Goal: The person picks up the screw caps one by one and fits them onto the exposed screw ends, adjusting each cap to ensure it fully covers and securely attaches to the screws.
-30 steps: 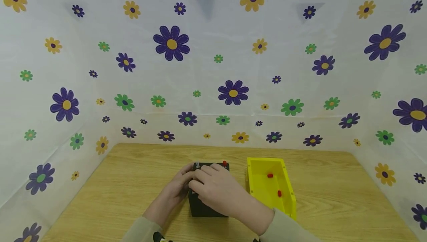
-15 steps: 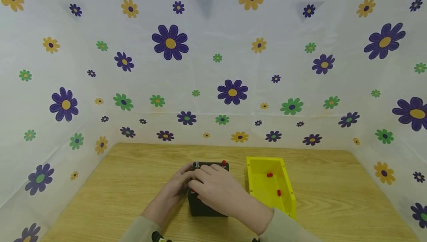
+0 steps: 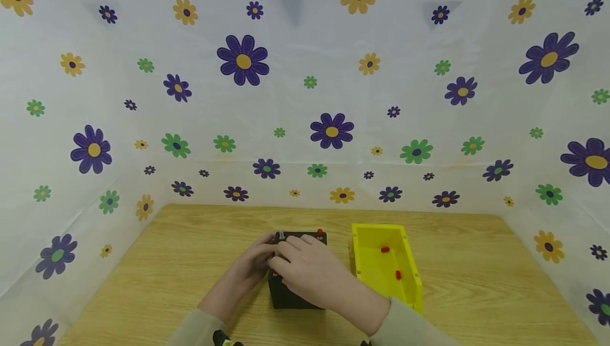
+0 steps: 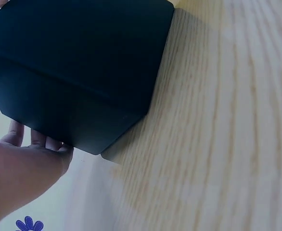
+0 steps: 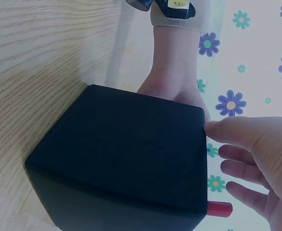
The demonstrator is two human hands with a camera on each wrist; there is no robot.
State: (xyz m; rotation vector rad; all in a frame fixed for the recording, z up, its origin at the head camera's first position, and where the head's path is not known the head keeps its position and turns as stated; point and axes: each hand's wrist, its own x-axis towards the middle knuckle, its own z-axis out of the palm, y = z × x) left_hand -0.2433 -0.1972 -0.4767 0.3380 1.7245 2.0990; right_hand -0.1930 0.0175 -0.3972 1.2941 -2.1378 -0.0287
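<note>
Box [image 3: 297,295], black, sits on the table [image 3: 467,272] in the lower middle of the frame, and both my hands are at it. My left hand [image 3: 250,266] is bent round its left side, fingers curled against it and holding it, the tips partly hidden. My right hand [image 3: 307,269] reaches over the top, partly closed, its thumb at the box's left edge; whether it pinches anything I cannot tell. Some red [image 3: 275,273] shows just under that thumb. Along the far edge of the top, a metal post [image 3: 281,235] stands at the left and a red knob [image 3: 320,233] at the right. At lower right of centre is a yellow tray [image 3: 378,226], with two red pieces [image 3: 385,249] lying inside, apart from each other. Flowered curtain [image 3: 286,102] fills the upper frame.
</note>
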